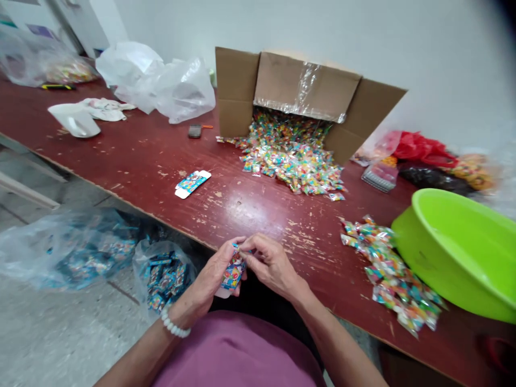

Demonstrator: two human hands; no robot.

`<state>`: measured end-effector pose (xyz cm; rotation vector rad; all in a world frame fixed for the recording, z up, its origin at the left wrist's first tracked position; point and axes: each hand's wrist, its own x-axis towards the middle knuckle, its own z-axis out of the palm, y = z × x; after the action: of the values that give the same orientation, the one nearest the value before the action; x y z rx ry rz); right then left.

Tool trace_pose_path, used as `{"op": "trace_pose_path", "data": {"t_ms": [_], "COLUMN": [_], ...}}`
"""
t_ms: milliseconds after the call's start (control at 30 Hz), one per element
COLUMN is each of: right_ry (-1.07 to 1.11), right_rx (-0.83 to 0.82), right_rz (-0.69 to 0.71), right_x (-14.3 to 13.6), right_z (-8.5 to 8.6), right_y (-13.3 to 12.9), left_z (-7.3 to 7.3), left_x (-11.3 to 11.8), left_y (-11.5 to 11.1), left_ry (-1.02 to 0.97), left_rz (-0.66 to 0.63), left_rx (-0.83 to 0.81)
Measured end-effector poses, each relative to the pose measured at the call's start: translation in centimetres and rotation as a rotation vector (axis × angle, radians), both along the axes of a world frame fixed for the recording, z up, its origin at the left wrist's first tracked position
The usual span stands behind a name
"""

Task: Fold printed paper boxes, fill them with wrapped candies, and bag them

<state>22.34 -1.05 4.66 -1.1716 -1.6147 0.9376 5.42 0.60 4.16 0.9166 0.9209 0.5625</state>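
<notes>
My left hand (220, 269) is wrapped round a small printed candy box (233, 273) with a blue, multicoloured pattern, just over the table's front edge. A white flap sticks out at the box's lower end. At its upper end the thumb and fingers of my right hand (268, 260) pinch together; whether they grip the flap or something small is hidden. Farther up the table lies another candy box, flattened (192, 184), with white end flaps. Small clear-wrapped candies (294, 161) spill from a cardboard box (308, 88) lying on its side.
To the right, more wrapped candies (395, 274) lie beside a green basin (435, 252). Plastic bags (161, 80) lie at the back left. Below the table edge, clear bags (92, 252) hold blue printed boxes. An orange-handled tool (195, 131) lies before the cardboard box.
</notes>
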Motion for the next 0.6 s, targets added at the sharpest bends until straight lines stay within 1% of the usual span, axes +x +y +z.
{"op": "trace_pose_path", "data": {"t_ms": [67, 100, 133, 167, 200, 233, 267, 300, 333, 400, 433, 500, 533, 600], "right_ry": [-0.053, -0.064, -0.086, -0.131, -0.216, -0.355, -0.524, -0.580, -0.606, -0.647, -0.661, -0.688, -0.699, -0.717], "right_rx": [-0.015, -0.040, -0.068, -0.088, -0.101, -0.125, -0.183, -0.226, -0.261, -0.334, -0.367, -0.403, -0.402, -0.363], "right_rz": [0.023, 0.003, -0.053, -0.174, -0.358, -0.565, -0.730, -0.825, -0.886, -0.936, -0.936, -0.904, -0.882, -0.835], "right_x": [1.1, 2.2, 3.8, 5.9, 8.3, 11.1, 13.9, 16.7, 19.3, 23.1, 24.2, 24.9, 24.5, 22.9], "right_z": [-0.4, -0.6, -0.8, -1.0, -1.2, -1.3, -1.4, -1.4, -1.4, -1.6, -1.8, -2.5, -2.9, -3.9], "right_y": [0.9, 1.7, 2.7, 3.9, 5.2, 6.5, 7.8, 8.9, 9.8, 11.1, 11.4, 11.6, 11.5, 11.0], "left_z": [0.0, -0.1, -0.1, -0.1, -0.2, -0.3, -0.5, -0.8, -1.1, -2.0, -2.4, -3.4, -3.8, -4.4], "left_x": [0.2, 0.2, 0.1, -0.1, -0.4, -0.9, -1.4, -1.9, -2.6, -4.0, -4.8, -6.7, -7.8, -10.0], "left_y": [0.0, 0.0, -0.1, -0.3, -0.5, -0.7, -1.0, -1.2, -1.4, -1.7, -1.6, -1.0, -0.5, 0.9], "left_ry": [-0.018, -0.035, -0.053, -0.067, -0.076, -0.080, -0.080, -0.075, -0.063, -0.019, 0.012, 0.084, 0.122, 0.206], "left_rz": [-0.021, -0.025, -0.027, -0.027, -0.029, -0.035, -0.042, -0.044, -0.035, 0.020, 0.044, 0.035, -0.020, -0.200], "left_rx": [-0.004, -0.022, -0.049, -0.084, -0.126, -0.171, -0.213, -0.247, -0.274, -0.304, -0.307, -0.272, -0.229, -0.091]}}
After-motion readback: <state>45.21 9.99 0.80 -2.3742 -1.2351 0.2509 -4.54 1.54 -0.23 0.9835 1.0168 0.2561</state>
